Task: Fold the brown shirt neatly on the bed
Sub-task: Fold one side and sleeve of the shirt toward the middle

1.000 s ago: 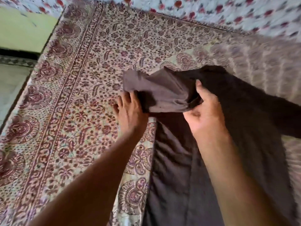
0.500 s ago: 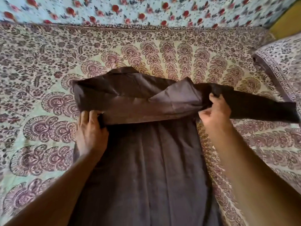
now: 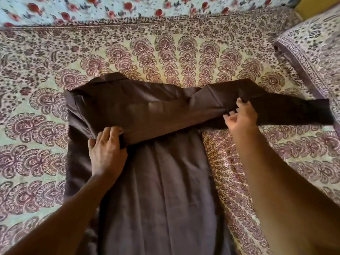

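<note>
Looking from the left edge across, I see one patterned maroon-and-cream cotton bedspread (image 3: 36, 111) covering the bed, and on it the one brown cotton shirt (image 3: 158, 190), lying flat with its body running toward me and its collar away from me.

Since half a second ago the folded sleeve band across the shirt's chest has settled lower and flatter, and the right sleeve now stretches out straighter past the shirt's right edge. I judge the first sleeve fold is nearly set, so the task is early: the second sleeve and the body folds remain.

My left hand (image 3: 106, 153) sits at the left part of the shirt, fingers curled over the lower edge of the folded band, pinching it against the body. My right hand (image 3: 241, 118) is at the shirt's right shoulder, thumb and fingertips closed narrowly on the sleeve fabric there.

Right of the shirt, at the frame's edge, lies one block-printed pillow (image 3: 312, 57). Beyond the shirt's collar runs one pale blue floral cloth (image 3: 110, 8) with red flowers.

Count: one shirt, two hands, one bedspread, one pillow.
</note>
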Action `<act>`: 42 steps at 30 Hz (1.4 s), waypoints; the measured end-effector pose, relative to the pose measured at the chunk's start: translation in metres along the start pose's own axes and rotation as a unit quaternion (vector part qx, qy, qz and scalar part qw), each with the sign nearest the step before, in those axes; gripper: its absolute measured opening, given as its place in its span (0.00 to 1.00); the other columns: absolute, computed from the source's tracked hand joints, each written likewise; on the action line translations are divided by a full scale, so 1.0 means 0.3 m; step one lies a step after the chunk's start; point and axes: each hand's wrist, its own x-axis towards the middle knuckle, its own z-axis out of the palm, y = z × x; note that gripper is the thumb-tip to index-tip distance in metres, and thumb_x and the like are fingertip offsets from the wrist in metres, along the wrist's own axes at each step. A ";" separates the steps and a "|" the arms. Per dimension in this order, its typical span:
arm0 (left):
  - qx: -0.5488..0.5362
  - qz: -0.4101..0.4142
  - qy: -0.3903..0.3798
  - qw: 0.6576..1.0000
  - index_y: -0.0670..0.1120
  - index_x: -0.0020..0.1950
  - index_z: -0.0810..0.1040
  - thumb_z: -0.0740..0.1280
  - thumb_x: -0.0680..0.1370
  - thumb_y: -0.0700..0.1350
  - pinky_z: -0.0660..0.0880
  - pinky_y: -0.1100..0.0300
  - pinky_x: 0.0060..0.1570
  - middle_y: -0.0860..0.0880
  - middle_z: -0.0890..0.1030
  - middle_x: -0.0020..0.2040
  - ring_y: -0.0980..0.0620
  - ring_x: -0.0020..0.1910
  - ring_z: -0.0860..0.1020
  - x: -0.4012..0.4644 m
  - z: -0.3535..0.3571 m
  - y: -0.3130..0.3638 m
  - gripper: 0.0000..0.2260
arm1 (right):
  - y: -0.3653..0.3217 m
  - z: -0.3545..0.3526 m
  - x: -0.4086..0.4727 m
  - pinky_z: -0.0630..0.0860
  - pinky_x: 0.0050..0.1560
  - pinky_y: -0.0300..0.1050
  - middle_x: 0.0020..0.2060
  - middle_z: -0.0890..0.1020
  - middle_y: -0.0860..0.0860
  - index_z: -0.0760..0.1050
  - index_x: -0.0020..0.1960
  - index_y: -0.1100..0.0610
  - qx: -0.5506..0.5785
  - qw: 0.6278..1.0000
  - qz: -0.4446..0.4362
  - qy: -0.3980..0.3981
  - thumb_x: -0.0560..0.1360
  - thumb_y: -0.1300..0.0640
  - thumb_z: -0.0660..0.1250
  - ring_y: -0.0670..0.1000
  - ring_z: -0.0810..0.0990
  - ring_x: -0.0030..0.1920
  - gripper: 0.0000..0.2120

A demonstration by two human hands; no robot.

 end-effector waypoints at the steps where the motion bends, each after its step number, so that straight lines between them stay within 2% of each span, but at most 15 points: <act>1: 0.001 0.005 -0.004 1.000 0.45 0.60 0.77 0.74 0.67 0.37 0.70 0.39 0.56 0.44 0.80 0.56 0.37 0.56 0.78 -0.002 0.010 0.001 0.22 | 0.015 -0.021 0.025 0.72 0.69 0.59 0.58 0.80 0.58 0.69 0.76 0.54 0.029 0.999 0.024 0.000 0.86 0.57 0.59 0.58 0.80 0.59 0.18; 3: 0.006 0.017 -0.011 1.000 0.45 0.61 0.77 0.74 0.68 0.37 0.70 0.40 0.55 0.44 0.80 0.56 0.37 0.56 0.78 -0.002 0.032 0.003 0.22 | 0.034 -0.054 0.056 0.58 0.79 0.57 0.77 0.69 0.57 0.63 0.80 0.57 0.053 0.996 0.064 0.022 0.88 0.56 0.50 0.58 0.68 0.77 0.21; 5: 0.014 0.018 -0.013 1.000 0.45 0.61 0.77 0.74 0.68 0.37 0.70 0.39 0.55 0.43 0.80 0.56 0.36 0.55 0.77 0.002 0.046 0.007 0.22 | 0.035 -0.066 0.091 0.55 0.80 0.57 0.77 0.68 0.56 0.62 0.80 0.58 0.032 0.998 0.048 0.039 0.88 0.58 0.49 0.57 0.62 0.80 0.21; 7: 0.023 0.017 -0.019 0.999 0.44 0.61 0.77 0.75 0.68 0.37 0.70 0.39 0.54 0.43 0.80 0.55 0.36 0.55 0.77 0.009 0.057 0.019 0.22 | 0.026 -0.077 0.112 0.59 0.79 0.58 0.63 0.77 0.55 0.67 0.75 0.58 -0.005 0.999 0.023 0.049 0.88 0.61 0.52 0.58 0.68 0.77 0.17; 11: 0.016 0.033 -0.042 0.998 0.43 0.62 0.78 0.75 0.70 0.37 0.74 0.39 0.54 0.42 0.79 0.55 0.36 0.55 0.77 0.017 0.077 0.037 0.21 | 0.033 -0.140 0.151 0.75 0.66 0.53 0.41 0.71 0.51 0.68 0.43 0.55 -0.056 0.998 0.024 0.013 0.82 0.60 0.59 0.50 0.83 0.61 0.09; 13: 0.008 0.041 -0.061 0.997 0.43 0.64 0.79 0.74 0.71 0.38 0.74 0.38 0.55 0.42 0.79 0.56 0.35 0.57 0.77 0.016 0.088 0.038 0.21 | 0.060 -0.150 0.082 0.75 0.52 0.46 0.47 0.79 0.58 0.74 0.51 0.61 -0.138 0.987 -0.044 0.070 0.80 0.62 0.63 0.44 0.83 0.45 0.03; 14: 0.006 0.043 -0.067 0.997 0.44 0.64 0.79 0.73 0.72 0.40 0.74 0.38 0.55 0.42 0.79 0.56 0.35 0.57 0.77 0.013 0.090 0.036 0.20 | 0.085 -0.138 0.016 0.76 0.49 0.44 0.54 0.81 0.61 0.76 0.60 0.64 -0.164 0.973 -0.116 0.114 0.78 0.63 0.66 0.48 0.82 0.47 0.12; 16: -0.008 0.040 -0.065 0.997 0.45 0.65 0.79 0.69 0.73 0.48 0.74 0.38 0.56 0.43 0.79 0.56 0.36 0.58 0.77 0.001 0.082 0.036 0.21 | 0.160 -0.096 -0.100 0.77 0.54 0.37 0.62 0.78 0.63 0.75 0.68 0.64 -0.252 0.923 -0.267 0.114 0.76 0.65 0.68 0.56 0.81 0.57 0.21; 19: -0.028 0.030 -0.039 0.998 0.47 0.67 0.77 0.67 0.74 0.55 0.72 0.40 0.58 0.45 0.78 0.62 0.39 0.60 0.76 -0.058 0.057 0.033 0.23 | 0.345 -0.062 -0.232 0.73 0.69 0.49 0.65 0.75 0.64 0.76 0.68 0.66 -0.399 0.780 -0.477 -0.072 0.75 0.66 0.69 0.63 0.75 0.67 0.21; 24: 0.024 -0.006 -0.004 1.000 0.47 0.73 0.73 0.65 0.78 0.56 0.67 0.39 0.67 0.46 0.68 0.78 0.41 0.75 0.67 -0.281 0.063 -0.058 0.25 | 0.568 0.011 -0.327 0.75 0.66 0.64 0.72 0.74 0.60 0.77 0.71 0.59 -0.533 0.560 -0.532 -0.345 0.82 0.53 0.64 0.63 0.72 0.73 0.20; 30: 0.005 0.019 -0.055 0.998 0.48 0.81 0.65 0.62 0.82 0.56 0.62 0.42 0.75 0.48 0.54 0.85 0.45 0.84 0.54 -0.597 0.045 -0.188 0.29 | 0.620 0.041 -0.426 0.66 0.72 0.67 0.79 0.65 0.57 0.73 0.74 0.53 -0.640 0.512 -0.521 -0.239 0.83 0.43 0.60 0.64 0.59 0.80 0.24; 34: -0.032 -0.014 -0.062 0.997 0.47 0.81 0.66 0.63 0.82 0.53 0.64 0.41 0.76 0.48 0.55 0.85 0.46 0.83 0.55 -0.786 0.000 -0.226 0.28 | 0.716 0.026 -0.578 0.65 0.73 0.62 0.81 0.64 0.54 0.71 0.77 0.49 -0.613 0.386 -0.576 -0.380 0.83 0.41 0.59 0.60 0.60 0.80 0.25; 36: -0.039 -0.008 -0.070 0.997 0.47 0.81 0.65 0.64 0.81 0.52 0.66 0.42 0.75 0.49 0.56 0.85 0.46 0.83 0.58 -0.870 -0.023 -0.244 0.29 | 0.754 0.006 -0.623 0.68 0.71 0.65 0.81 0.64 0.53 0.71 0.77 0.49 -0.634 0.389 -0.545 -0.388 0.82 0.40 0.58 0.60 0.61 0.80 0.26; 39: -0.056 -0.018 -0.091 0.994 0.47 0.81 0.64 0.67 0.78 0.55 0.64 0.45 0.76 0.50 0.55 0.85 0.46 0.82 0.59 -0.992 -0.060 -0.269 0.33 | 0.786 -0.023 -0.715 0.69 0.69 0.69 0.80 0.65 0.57 0.72 0.76 0.51 -0.670 0.443 -0.497 -0.328 0.81 0.41 0.62 0.66 0.64 0.77 0.26; 42: -0.080 -0.015 -0.116 0.990 0.47 0.82 0.63 0.66 0.77 0.57 0.63 0.43 0.77 0.50 0.52 0.85 0.47 0.84 0.54 -1.094 -0.082 -0.290 0.35 | 0.819 -0.094 -0.853 0.76 0.60 0.67 0.69 0.74 0.60 0.77 0.68 0.56 -0.640 0.473 -0.518 -0.314 0.78 0.45 0.68 0.66 0.74 0.66 0.23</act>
